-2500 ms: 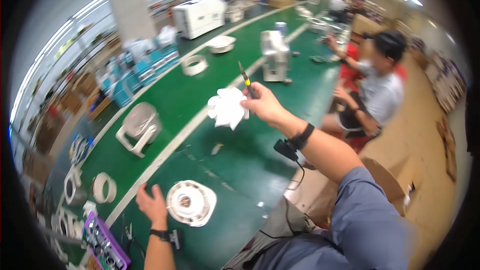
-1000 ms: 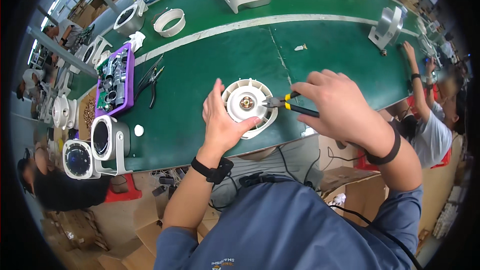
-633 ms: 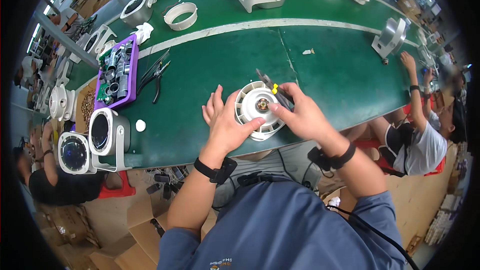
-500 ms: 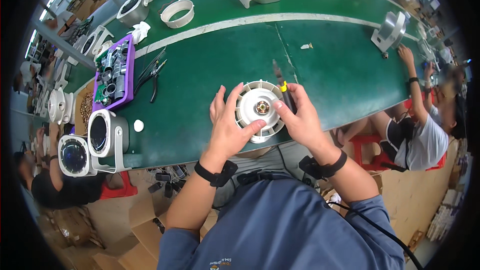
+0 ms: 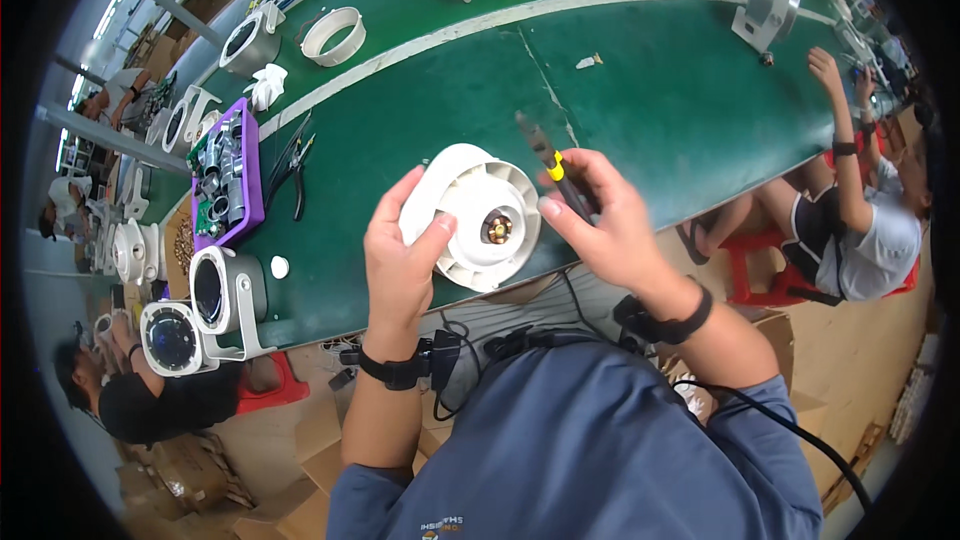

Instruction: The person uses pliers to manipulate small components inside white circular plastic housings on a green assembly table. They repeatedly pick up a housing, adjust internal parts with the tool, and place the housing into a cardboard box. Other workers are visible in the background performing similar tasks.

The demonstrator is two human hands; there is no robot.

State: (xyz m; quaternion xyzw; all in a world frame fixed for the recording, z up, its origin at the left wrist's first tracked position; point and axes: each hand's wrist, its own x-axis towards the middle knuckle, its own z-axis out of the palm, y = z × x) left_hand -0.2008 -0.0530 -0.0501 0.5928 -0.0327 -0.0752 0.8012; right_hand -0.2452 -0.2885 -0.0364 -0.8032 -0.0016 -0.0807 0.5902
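Observation:
My left hand point(image 5: 400, 250) grips a round white plastic housing point(image 5: 462, 260), its thumb over the near face and the fingers behind. The housing is tilted, with ribs along its rim and a copper-coloured metal part point(image 5: 497, 227) in its hub. To its right, my right hand point(image 5: 607, 225) is closed around dark-handled pliers point(image 5: 556, 166) with a yellow band. Their dark jaws point up and to the left, apart from the housing; the hand hides the handle ends.
At left, a purple tray point(image 5: 252, 175) holds metal cylinders and circuit boards. Black pliers point(image 5: 297, 180) lie beside it. White speaker-like units point(image 5: 228, 290) stand at the near left edge. A white ring point(image 5: 333, 37) sits beyond. Co-workers sit left and right; one's hand point(image 5: 823, 68) is at far right.
My left hand has tilted the housing and shifted it slightly left. My right hand has come away from the housing, still holding the pliers. The whole view has shifted a little.

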